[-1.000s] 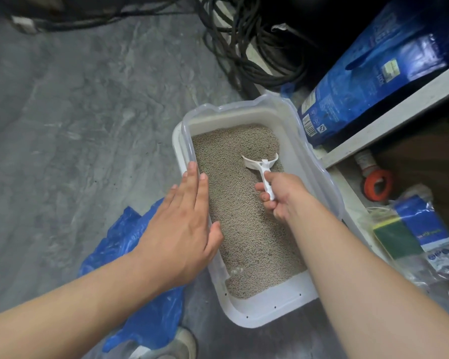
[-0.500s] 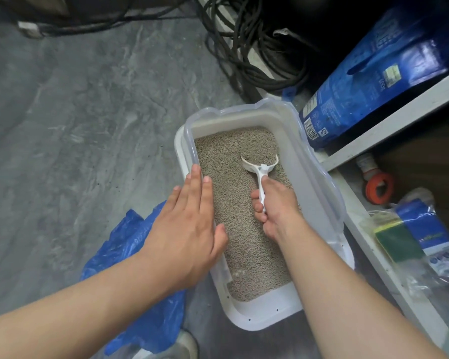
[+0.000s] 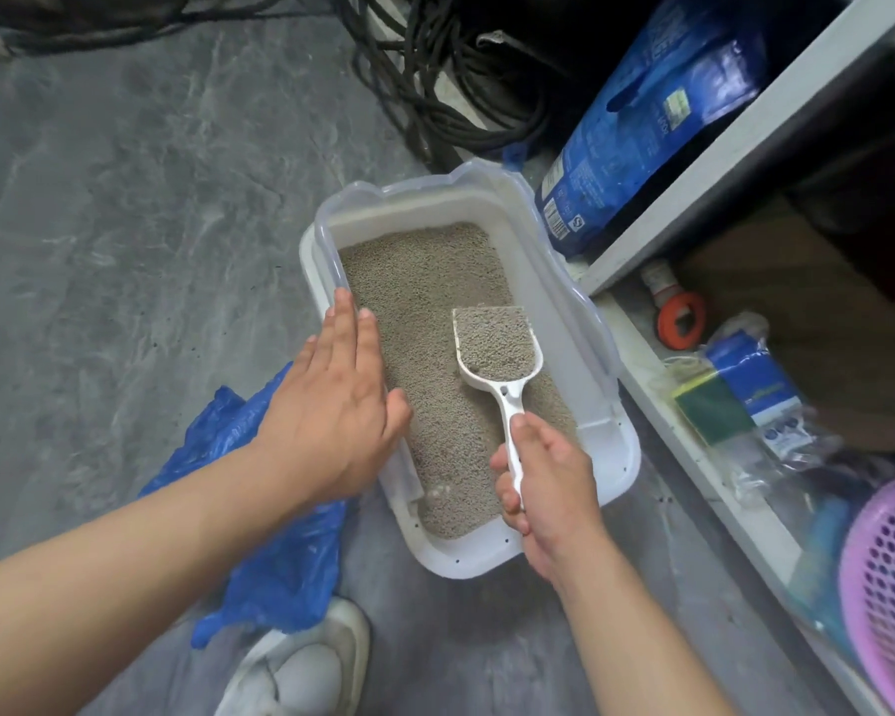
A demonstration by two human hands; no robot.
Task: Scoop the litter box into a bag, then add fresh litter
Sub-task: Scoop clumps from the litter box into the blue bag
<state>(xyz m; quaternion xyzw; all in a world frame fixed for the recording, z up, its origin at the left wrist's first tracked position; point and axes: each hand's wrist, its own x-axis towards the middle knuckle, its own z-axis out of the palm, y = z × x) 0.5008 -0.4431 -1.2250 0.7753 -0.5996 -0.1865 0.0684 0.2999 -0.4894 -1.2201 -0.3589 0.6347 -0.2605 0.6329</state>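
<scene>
A white litter box [image 3: 611,478] with a clear rim stands on the grey floor, filled with grey-brown litter [image 3: 425,281]. My right hand [image 3: 549,488] grips the handle of a white scoop [image 3: 497,348], which is heaped with litter and held above the box's middle. My left hand [image 3: 332,405] rests flat, fingers straight, on the box's left rim. A crumpled blue plastic bag [image 3: 275,550] lies on the floor under my left forearm, left of the box.
A blue litter sack [image 3: 641,121] leans at the back right beside a white shelf edge [image 3: 745,147]. Black cables [image 3: 435,69] coil behind the box. Shelf clutter, an orange-red roll [image 3: 680,320] and a pink basket [image 3: 889,586] sit right. My white shoe [image 3: 301,669] is below.
The scoop was dug into the litter farther back; now my right hand has pulled back toward me and the scoop has come up full of litter. My left hand stays on the rim.
</scene>
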